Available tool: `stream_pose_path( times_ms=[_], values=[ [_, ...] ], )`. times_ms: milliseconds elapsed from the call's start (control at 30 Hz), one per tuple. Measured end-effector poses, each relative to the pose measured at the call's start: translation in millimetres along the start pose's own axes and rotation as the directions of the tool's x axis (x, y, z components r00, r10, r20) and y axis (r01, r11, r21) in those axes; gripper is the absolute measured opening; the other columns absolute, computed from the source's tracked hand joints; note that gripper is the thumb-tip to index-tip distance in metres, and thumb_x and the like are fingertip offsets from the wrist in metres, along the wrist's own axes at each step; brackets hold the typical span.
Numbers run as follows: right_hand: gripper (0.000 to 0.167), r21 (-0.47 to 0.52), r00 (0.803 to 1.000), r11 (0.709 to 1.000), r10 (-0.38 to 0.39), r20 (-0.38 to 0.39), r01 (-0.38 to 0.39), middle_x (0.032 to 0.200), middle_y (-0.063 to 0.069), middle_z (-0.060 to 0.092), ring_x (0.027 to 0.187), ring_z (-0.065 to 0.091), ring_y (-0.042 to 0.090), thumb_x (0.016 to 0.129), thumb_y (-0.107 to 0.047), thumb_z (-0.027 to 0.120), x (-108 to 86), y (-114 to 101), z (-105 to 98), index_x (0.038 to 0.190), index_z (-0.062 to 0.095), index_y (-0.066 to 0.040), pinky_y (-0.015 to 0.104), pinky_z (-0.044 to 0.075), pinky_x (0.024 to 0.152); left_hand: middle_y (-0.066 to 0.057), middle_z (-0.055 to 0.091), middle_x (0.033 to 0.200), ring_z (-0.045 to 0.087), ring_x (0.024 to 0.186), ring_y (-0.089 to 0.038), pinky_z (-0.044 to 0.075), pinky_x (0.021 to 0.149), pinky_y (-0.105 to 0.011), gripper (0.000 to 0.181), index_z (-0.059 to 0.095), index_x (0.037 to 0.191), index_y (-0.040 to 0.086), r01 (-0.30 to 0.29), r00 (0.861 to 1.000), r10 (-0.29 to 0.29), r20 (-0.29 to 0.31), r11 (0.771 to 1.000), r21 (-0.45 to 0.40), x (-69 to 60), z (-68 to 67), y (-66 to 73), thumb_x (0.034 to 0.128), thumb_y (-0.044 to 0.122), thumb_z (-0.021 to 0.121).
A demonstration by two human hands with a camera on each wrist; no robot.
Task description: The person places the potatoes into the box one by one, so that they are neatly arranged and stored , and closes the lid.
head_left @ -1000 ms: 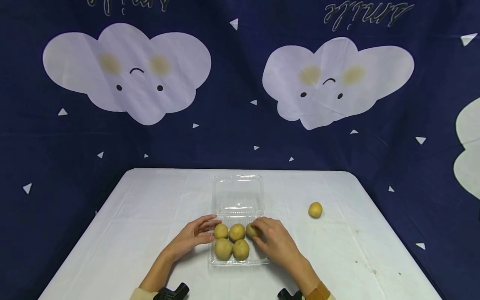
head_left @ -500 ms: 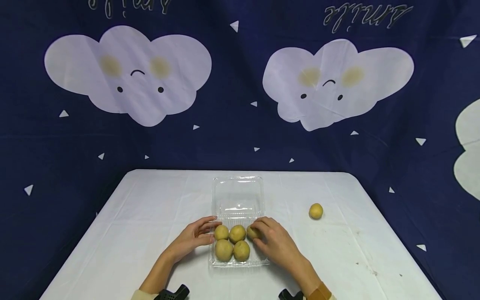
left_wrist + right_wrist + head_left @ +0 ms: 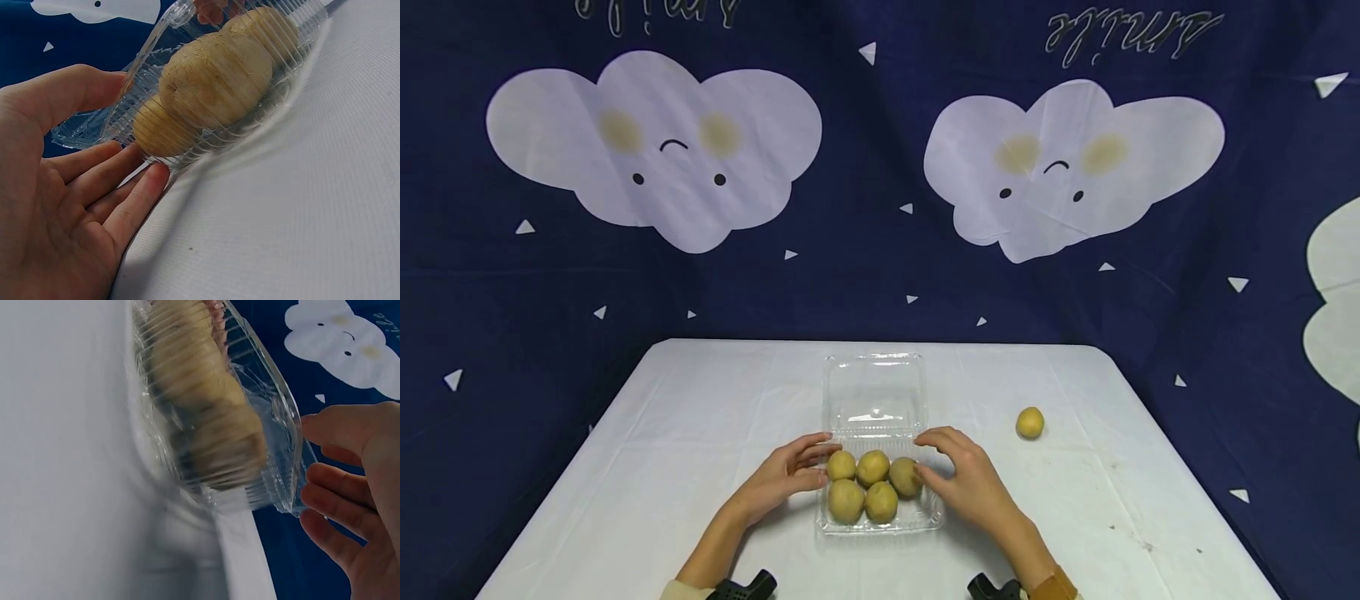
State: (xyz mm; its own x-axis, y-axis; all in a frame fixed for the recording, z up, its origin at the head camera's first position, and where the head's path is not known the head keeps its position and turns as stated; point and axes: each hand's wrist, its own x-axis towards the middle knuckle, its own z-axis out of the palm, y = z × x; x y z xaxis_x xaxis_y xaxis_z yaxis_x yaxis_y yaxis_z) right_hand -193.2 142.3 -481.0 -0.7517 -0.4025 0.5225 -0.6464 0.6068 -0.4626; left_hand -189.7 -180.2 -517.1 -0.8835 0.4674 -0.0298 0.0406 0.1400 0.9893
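While the hinged, ribbed, clear plastic container [image 3: 917, 518] is touched at its left wall by the left hand [image 3: 778, 477], whose fingers are extended and relaxed, nothing is gripped by the right hand [image 3: 966, 475], which is poised unclenched at the container's right rim. Whether anything is brushed by the right thumb cannot be told. Five round, yellow-brown, potato-like vegetables [image 3: 872, 468] are set inside the container, three in its far row and two in its near row, with its near right corner left bare. A sixth round, yellow vegetable [image 3: 1030, 422] is seen well to the container's right, on the white-covered table [image 3: 737, 400]. The square, transparent lid [image 3: 876, 392] is laid open on the container's far side.

The loading of the container is judged to be in hand. For the next move, the sixth round, yellow vegetable would presumably need to be picked up by the right hand and lowered into the bare corner.

No brand or label can be made out on the container. Beyond it and to its right, upside-down "smile" lettering [image 3: 1137, 35] can be read on the dark-blue fabric backdrop [image 3: 850, 283].
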Motion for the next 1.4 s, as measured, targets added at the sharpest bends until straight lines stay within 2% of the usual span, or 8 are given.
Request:
stream_pose_path(
  times_ms=[133,300,600,833,967,1100,1400],
  values=[
    [0.035,0.004,1.000,1.000,-0.006,-0.023,0.007,0.110,-0.011,0.065,0.100,0.062,0.007,0.077,-0.021,0.077,-1.3,4.5,-2.3,0.109,0.066,-0.019,0.024,0.053,0.081,-0.007,0.047,0.144,0.042,0.133,-0.032,0.039,0.102,-0.035,0.060,0.033,0.145,0.013,-0.006,1.000,0.006,0.000,1.000,0.003,-0.5,-0.1,-0.5,0.0910,0.016,0.060],
    [0.035,-0.001,1.000,1.000,0.005,-0.018,-0.005,0.111,-0.009,0.065,0.099,0.062,0.008,0.079,-0.022,0.076,-2.3,10.1,-7.2,0.112,0.065,-0.017,0.026,0.053,0.080,-0.008,0.047,0.144,0.042,0.133,-0.033,0.039,0.101,-0.033,0.060,0.033,0.145,0.013,-0.012,1.000,0.012,0.004,1.000,0.005,-1.0,0.0,-0.3,0.0912,0.016,0.059],
    [0.036,-0.033,0.991,0.991,0.125,-0.046,-0.127,0.111,-0.013,0.065,0.096,0.062,0.010,0.079,-0.022,0.076,-9.2,28.0,-18.6,0.113,0.065,-0.022,0.031,0.052,0.082,-0.009,0.045,0.145,0.041,0.134,-0.032,0.041,0.100,-0.029,0.060,0.032,0.145,0.012,-0.003,1.000,0.003,0.013,1.000,-0.014,-1.1,0.6,0.1,0.0916,0.015,0.059],
    [0.045,0.005,0.978,0.981,0.195,-0.069,-0.195,0.115,-0.012,0.064,0.097,0.065,0.017,0.076,-0.016,0.078,-17.2,46.6,-29.3,0.117,0.063,-0.024,0.031,0.053,0.084,-0.008,0.046,0.145,0.041,0.134,-0.033,0.041,0.099,-0.028,0.061,0.032,0.145,0.011,0.001,1.000,-0.001,0.002,1.000,-0.014,-1.3,0.3,0.6,0.0908,0.015,0.059],
    [0.048,0.012,0.975,0.979,0.204,-0.093,-0.204,0.115,-0.010,0.064,0.097,0.066,0.020,0.074,-0.013,0.079,-20.2,55.6,-34.9,0.118,0.063,-0.021,0.031,0.053,0.084,-0.008,0.046,0.145,0.041,0.135,-0.032,0.041,0.099,-0.028,0.061,0.032,0.145,0.012,0.001,1.000,-0.001,0.003,1.000,-0.017,-1.1,0.0,0.5,0.0908,0.014,0.059],
    [0.048,-0.007,0.977,0.983,0.182,-0.114,-0.184,0.115,-0.007,0.065,0.095,0.066,0.021,0.073,-0.011,0.079,-21.9,63.5,-38.9,0.118,0.063,-0.016,0.031,0.053,0.083,-0.008,0.045,0.146,0.041,0.135,-0.031,0.042,0.101,-0.030,0.061,0.031,0.145,0.012,0.001,1.000,0.000,0.005,1.000,-0.021,-0.9,-0.1,0.3,0.0909,0.015,0.059],
    [0.052,-0.037,0.964,0.974,0.214,-0.154,-0.222,0.115,-0.002,0.066,0.092,0.067,0.025,0.073,-0.012,0.080,-25.6,74.5,-47.9,0.121,0.062,-0.018,0.035,0.052,0.081,-0.008,0.045,0.146,0.040,0.135,-0.031,0.043,0.102,-0.034,0.062,0.031,0.146,0.012,0.002,1.000,-0.002,0.006,1.000,-0.031,-0.8,-0.1,0.9,0.0906,0.016,0.059]
  ],
)
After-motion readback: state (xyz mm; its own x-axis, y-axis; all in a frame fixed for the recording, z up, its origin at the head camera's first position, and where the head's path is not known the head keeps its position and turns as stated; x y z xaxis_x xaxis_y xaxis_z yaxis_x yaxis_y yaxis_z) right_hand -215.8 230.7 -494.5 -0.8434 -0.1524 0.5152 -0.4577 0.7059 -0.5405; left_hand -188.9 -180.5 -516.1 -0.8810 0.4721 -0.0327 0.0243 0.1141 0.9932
